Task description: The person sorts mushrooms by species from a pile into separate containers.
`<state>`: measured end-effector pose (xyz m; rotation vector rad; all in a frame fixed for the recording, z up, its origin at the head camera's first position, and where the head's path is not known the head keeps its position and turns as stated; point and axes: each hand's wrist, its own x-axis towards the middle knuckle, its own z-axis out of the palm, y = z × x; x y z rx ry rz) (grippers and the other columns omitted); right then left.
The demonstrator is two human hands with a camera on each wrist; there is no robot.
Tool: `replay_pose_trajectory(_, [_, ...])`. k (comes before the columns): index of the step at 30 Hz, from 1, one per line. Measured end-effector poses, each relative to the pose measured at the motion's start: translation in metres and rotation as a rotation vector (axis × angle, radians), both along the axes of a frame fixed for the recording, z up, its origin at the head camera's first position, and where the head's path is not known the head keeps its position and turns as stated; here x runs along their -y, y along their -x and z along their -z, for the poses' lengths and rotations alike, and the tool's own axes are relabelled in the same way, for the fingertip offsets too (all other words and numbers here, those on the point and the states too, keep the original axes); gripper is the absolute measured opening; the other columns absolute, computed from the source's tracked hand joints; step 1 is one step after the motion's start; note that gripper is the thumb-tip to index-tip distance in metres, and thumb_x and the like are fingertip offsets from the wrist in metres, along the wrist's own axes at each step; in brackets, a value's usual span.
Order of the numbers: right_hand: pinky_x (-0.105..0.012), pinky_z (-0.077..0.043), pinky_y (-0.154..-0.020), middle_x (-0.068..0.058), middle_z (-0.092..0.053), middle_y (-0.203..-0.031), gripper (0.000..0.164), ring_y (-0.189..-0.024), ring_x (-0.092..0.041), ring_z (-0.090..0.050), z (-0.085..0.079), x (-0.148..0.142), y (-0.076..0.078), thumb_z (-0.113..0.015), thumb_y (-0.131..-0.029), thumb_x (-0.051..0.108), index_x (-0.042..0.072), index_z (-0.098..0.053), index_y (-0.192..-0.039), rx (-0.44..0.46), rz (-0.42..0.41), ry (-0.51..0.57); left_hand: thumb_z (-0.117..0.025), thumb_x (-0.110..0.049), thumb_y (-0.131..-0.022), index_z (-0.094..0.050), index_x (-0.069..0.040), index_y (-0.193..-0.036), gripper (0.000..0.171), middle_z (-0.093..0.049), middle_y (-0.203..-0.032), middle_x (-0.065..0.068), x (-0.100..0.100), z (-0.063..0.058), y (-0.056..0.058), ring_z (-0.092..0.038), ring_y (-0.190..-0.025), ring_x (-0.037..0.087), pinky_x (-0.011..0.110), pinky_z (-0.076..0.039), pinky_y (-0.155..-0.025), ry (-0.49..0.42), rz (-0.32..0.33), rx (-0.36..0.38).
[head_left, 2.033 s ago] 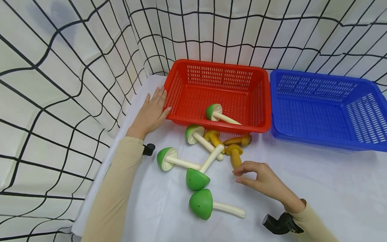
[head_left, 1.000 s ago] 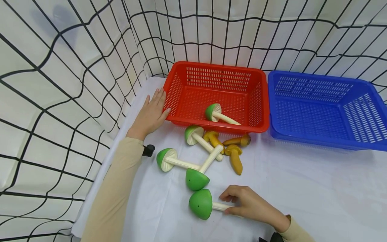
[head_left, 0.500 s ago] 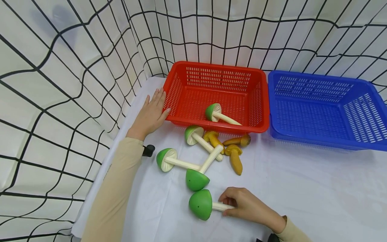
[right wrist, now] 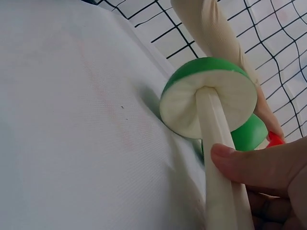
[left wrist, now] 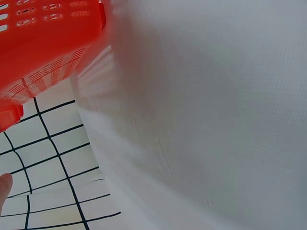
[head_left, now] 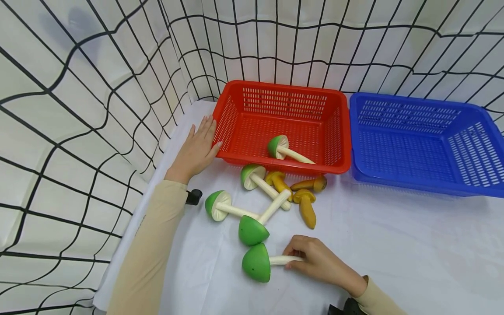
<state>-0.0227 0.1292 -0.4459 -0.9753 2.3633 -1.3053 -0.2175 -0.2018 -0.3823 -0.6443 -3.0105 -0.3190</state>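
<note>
My right hand (head_left: 320, 262) pinches the pale stem of a green-capped toy mushroom (head_left: 257, 263) low over the white cloth; in the right wrist view the thumb (right wrist: 249, 165) lies along the stem (right wrist: 218, 143). Its cap is right at another green mushroom (head_left: 252, 230), whose stem points up and away. My left hand (head_left: 194, 148) rests with straight fingers at the left side of the red basket (head_left: 283, 168). One green mushroom (head_left: 278, 146) lies inside that basket. Two more green mushrooms, one left (head_left: 218, 205) and one farther back (head_left: 252, 176), lie on the cloth.
Three yellow-brown mushrooms, one upright-capped (head_left: 307, 210), one bent (head_left: 280, 183) and one lying sideways (head_left: 309, 184), sit before the red basket. A blue basket (head_left: 417, 186) stands to its right. Black wire grid (head_left: 315, 59) rises behind and at the left.
My right hand came from near the yellow mushrooms to the front green mushroom, gripped its stem and shifted it slightly up and left. The neighbouring green mushrooms shifted slightly. My left hand stayed put.
</note>
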Motion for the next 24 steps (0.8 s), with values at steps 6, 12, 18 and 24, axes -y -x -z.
replay_pose_trajectory(6, [-0.02,-0.047,-0.064,0.011,-0.059,-0.082,0.016,-0.073,-0.001,-0.051,0.001,0.011,0.011,-0.077,-0.077,0.01,0.015,-0.067,-0.089,-0.026,0.048,0.008,-0.031,-0.038,-0.102,-0.014,0.006,-0.148,0.066,-0.008,-0.156,0.018,0.0,-0.002,-0.002,0.002,-0.144,0.024,0.046,-0.001,-0.114,-0.011,0.0,0.005])
replay_pose_trajectory(12, [-0.021,-0.048,-0.064,0.009,-0.062,-0.083,0.016,-0.074,-0.002,-0.053,0.0,0.019,0.018,-0.077,-0.077,0.01,0.014,-0.068,-0.089,-0.06,0.076,0.039,-0.031,-0.037,-0.102,-0.014,0.006,-0.148,0.066,-0.007,-0.156,0.018,0.0,-0.003,-0.003,0.002,-0.144,0.024,0.046,0.0,-0.114,-0.017,0.0,0.015])
replay_pose_trajectory(18, [-0.021,-0.047,-0.061,0.006,-0.062,-0.083,0.012,-0.072,-0.002,-0.053,0.001,0.022,0.019,-0.076,-0.079,0.012,0.012,-0.069,-0.089,-0.041,0.047,0.083,-0.031,-0.037,-0.102,-0.013,0.006,-0.148,0.065,-0.008,-0.156,0.018,0.0,-0.003,-0.003,0.002,-0.144,0.024,0.045,0.001,-0.114,-0.02,0.001,0.011])
replay_pose_trajectory(24, [-0.022,-0.049,-0.062,0.007,-0.062,-0.082,0.013,-0.072,-0.002,-0.053,-0.004,0.02,0.019,-0.076,-0.078,0.012,0.012,-0.069,-0.089,0.022,0.056,0.121,-0.03,-0.037,-0.102,-0.013,0.006,-0.148,0.065,-0.008,-0.156,0.018,-0.001,-0.001,-0.002,0.002,-0.144,0.024,0.046,-0.001,-0.114,-0.017,0.004,0.004])
